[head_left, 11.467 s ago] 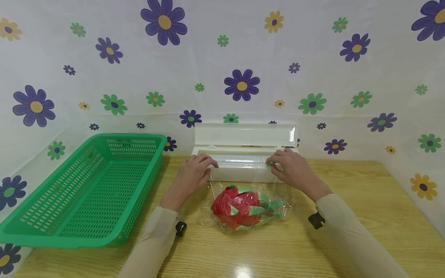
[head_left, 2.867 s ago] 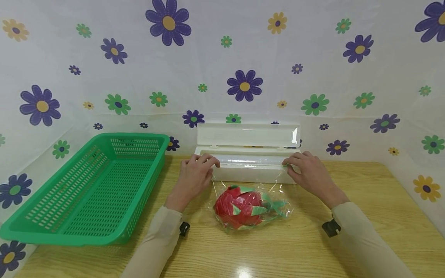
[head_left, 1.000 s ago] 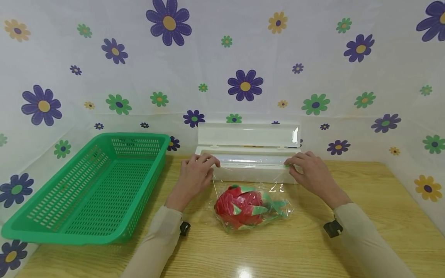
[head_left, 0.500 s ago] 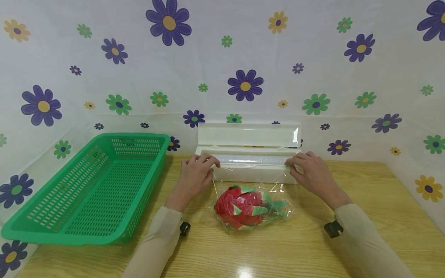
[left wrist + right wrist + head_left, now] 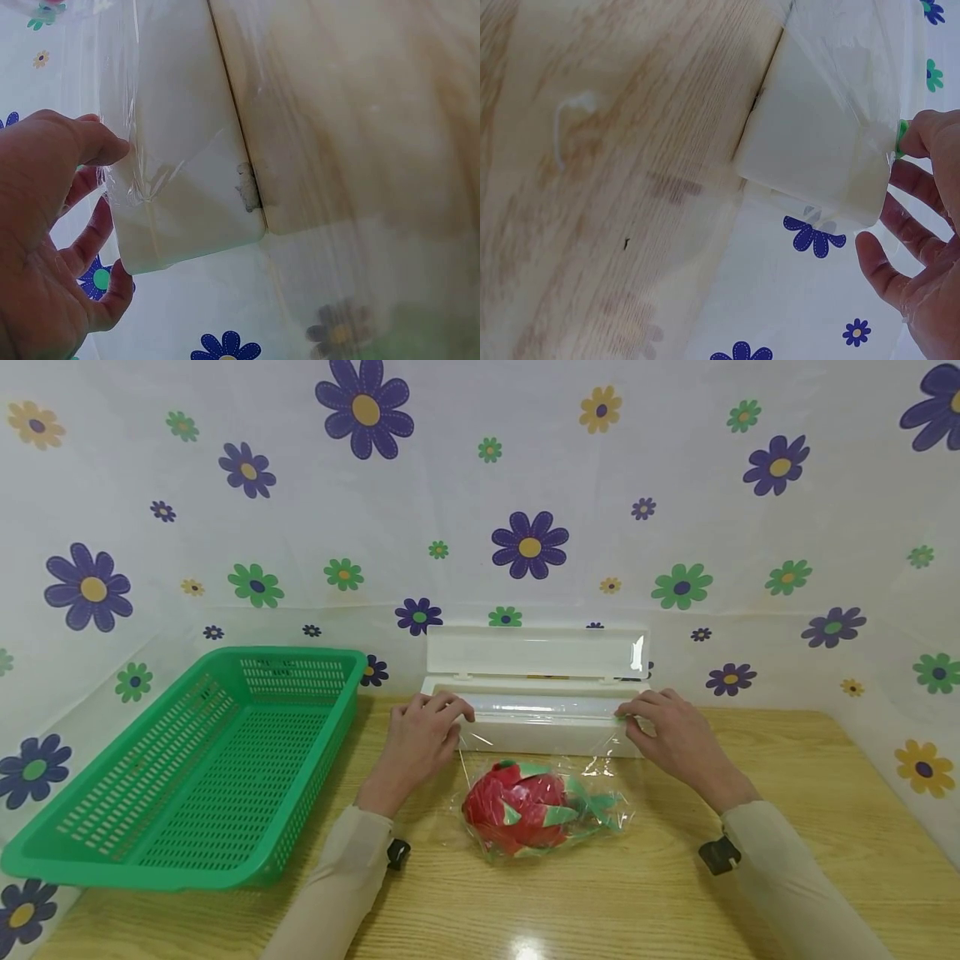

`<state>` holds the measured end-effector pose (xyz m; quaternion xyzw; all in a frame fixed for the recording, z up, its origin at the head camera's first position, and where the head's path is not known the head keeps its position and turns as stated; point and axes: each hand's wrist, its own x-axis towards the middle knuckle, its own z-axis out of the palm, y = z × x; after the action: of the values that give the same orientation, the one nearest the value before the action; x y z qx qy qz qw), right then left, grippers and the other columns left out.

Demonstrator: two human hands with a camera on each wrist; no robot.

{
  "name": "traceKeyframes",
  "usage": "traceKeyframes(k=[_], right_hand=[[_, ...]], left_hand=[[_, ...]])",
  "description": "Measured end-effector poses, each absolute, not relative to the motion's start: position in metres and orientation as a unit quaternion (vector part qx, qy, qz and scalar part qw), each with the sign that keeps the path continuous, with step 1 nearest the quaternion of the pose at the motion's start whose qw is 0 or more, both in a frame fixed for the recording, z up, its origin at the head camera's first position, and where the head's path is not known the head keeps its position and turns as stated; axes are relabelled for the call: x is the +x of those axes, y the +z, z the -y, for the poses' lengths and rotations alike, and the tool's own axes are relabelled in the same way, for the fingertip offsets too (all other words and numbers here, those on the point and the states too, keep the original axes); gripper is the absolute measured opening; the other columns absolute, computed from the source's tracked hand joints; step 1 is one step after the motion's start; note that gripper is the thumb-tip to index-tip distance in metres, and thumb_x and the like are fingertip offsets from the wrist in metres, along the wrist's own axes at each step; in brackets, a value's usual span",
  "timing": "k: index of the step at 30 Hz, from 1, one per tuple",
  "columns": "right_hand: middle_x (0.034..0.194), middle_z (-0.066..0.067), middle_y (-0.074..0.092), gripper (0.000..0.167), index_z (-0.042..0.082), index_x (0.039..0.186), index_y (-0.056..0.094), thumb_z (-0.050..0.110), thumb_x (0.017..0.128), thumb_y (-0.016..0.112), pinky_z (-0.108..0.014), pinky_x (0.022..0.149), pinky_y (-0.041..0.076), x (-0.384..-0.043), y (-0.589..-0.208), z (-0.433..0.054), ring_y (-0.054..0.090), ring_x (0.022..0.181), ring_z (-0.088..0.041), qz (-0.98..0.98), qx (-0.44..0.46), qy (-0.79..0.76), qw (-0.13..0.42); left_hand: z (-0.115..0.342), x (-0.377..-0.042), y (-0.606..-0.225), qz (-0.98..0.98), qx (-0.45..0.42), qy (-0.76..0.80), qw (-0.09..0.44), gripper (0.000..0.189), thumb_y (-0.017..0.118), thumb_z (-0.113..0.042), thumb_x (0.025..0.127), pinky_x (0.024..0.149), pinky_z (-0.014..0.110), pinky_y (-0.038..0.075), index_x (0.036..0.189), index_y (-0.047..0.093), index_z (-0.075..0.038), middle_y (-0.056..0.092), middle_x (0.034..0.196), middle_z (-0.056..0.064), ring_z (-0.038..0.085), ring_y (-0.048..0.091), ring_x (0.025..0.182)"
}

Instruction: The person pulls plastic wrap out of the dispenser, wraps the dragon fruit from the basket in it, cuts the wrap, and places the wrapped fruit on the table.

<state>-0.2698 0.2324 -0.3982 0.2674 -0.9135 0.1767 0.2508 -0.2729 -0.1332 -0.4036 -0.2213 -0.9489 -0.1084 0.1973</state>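
Note:
A white cling film dispenser stands at the back of the table with its lid raised and a film roll inside. At its left end, my left hand grips the front edge over the film, thumb against the film in the left wrist view. My right hand pinches a small green slide cutter near the right end of that edge. Clear film hangs from the dispenser's front towards a red and green dragon fruit, which lies under crinkled film on the table.
A green plastic basket with slotted sides occupies the left part of the wooden table. A white flower-patterned sheet hangs behind and along both sides, close behind the raised lid.
Compared with the oldest frame, my right hand has slid to the right along the dispenser's front edge with the slide cutter. Over the last second both hands have stayed almost still.

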Motion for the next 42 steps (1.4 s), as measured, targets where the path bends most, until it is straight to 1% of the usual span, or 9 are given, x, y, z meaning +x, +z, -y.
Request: traceKeyframes(k=[8,19,26,31,42], right_hand=[[0.095,-0.008,0.076,0.013,0.007,0.099,0.077,0.001,0.09,0.069,-0.04,0.073,0.054,-0.2688,-0.3979,-0.2326,0.059,0.087,-0.025,0.914,0.269,0.177,0.248],[0.092,-0.007,0.074,0.014,0.007,0.098,0.076,-0.001,0.088,0.069,-0.04,0.072,0.054,-0.2695,-0.3982,-0.2342,0.059,0.086,-0.024,0.909,0.28,0.174,0.254],[0.091,-0.007,0.073,0.013,0.006,0.098,0.076,0.0,0.089,0.069,-0.04,0.074,0.054,-0.2693,-0.3977,-0.2345,0.059,0.085,-0.025,0.909,0.285,0.167,0.252],[0.09,-0.007,0.073,0.013,0.006,0.098,0.075,-0.001,0.088,0.069,-0.039,0.072,0.053,-0.269,-0.3982,-0.2354,0.057,0.084,-0.024,0.909,0.288,0.166,0.253],[0.091,-0.007,0.072,0.013,0.005,0.099,0.074,-0.002,0.089,0.069,-0.039,0.073,0.053,-0.2687,-0.3977,-0.2371,0.057,0.085,-0.024,0.912,0.284,0.171,0.241]], left_hand=[[0.1338,-0.273,-0.4037,0.949,-0.222,-0.109,0.194,0.018,0.061,-0.013,0.1,0.089,0.056,0.051,0.111,0.066,-0.027,0.067,0.124,-0.002,0.035,0.062,0.115],[0.1346,-0.2737,-0.4054,0.948,-0.222,-0.11,0.199,0.018,0.061,-0.014,0.099,0.088,0.055,0.05,0.111,0.067,-0.027,0.067,0.125,-0.002,0.035,0.062,0.115],[0.1353,-0.2747,-0.4065,0.948,-0.223,-0.113,0.195,0.019,0.061,-0.014,0.1,0.088,0.055,0.05,0.111,0.066,-0.027,0.066,0.125,-0.002,0.035,0.062,0.116],[0.1354,-0.2753,-0.4069,0.949,-0.223,-0.11,0.193,0.019,0.06,-0.014,0.1,0.089,0.055,0.05,0.111,0.066,-0.027,0.066,0.125,-0.002,0.035,0.062,0.116],[0.135,-0.2735,-0.4047,0.949,-0.224,-0.108,0.196,0.018,0.061,-0.014,0.1,0.088,0.055,0.051,0.111,0.066,-0.027,0.066,0.125,-0.002,0.035,0.062,0.114]])
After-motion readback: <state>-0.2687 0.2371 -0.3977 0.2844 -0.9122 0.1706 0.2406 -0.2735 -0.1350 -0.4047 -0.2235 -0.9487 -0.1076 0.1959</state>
